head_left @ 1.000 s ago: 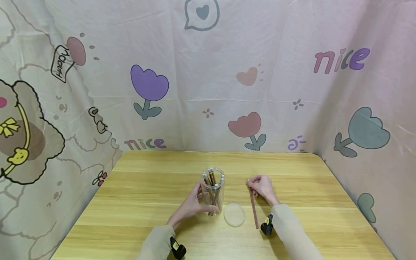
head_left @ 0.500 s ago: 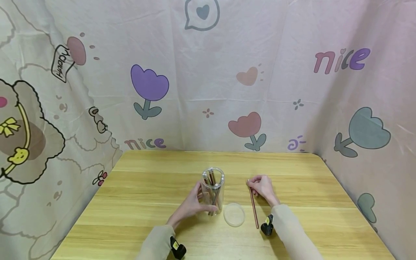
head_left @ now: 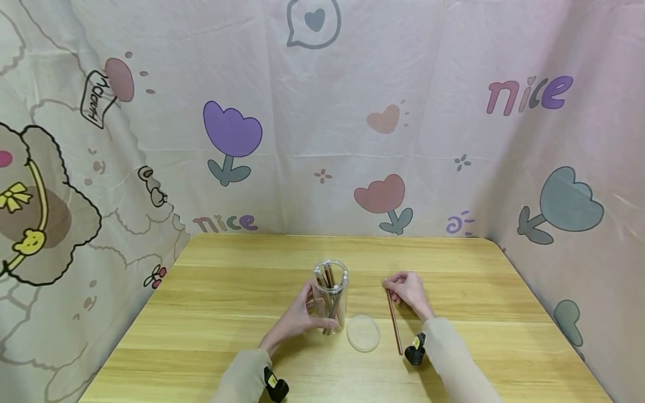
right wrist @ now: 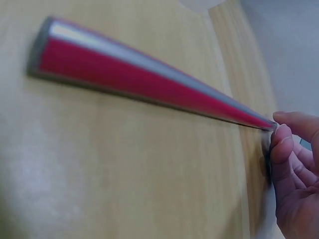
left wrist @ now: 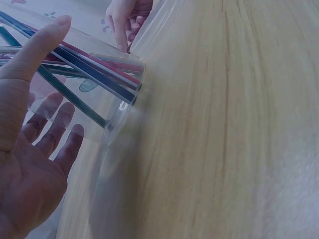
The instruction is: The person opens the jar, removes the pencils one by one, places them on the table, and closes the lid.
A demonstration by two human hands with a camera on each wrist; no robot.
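A clear cylindrical jar [head_left: 344, 310] stands upright, holding several pencils [head_left: 328, 274] with white-tipped ends up. My left hand [head_left: 296, 317] grips the jar low on its left side, thumb across the front and fingers behind; through the wall in the left wrist view, dark and reddish pencils [left wrist: 94, 74] lean on the base. To the right, my right hand [head_left: 407, 289] pinches the far, white-tipped end of a single red pencil [right wrist: 129, 74] between thumb and forefinger. That pencil slants toward me close over the table, its blunt end nearest.
Between the jar and the single pencil lies a round clear lid [head_left: 363, 333], flat on the wooden table [head_left: 242, 291]. A printed cloth [head_left: 312, 112] hangs behind the table and at both sides. Black wrist cameras [head_left: 275, 386] sit on both sleeves.
The near end of the single pencil has shifted very slightly to the right. My left hand and the jar have stayed put.
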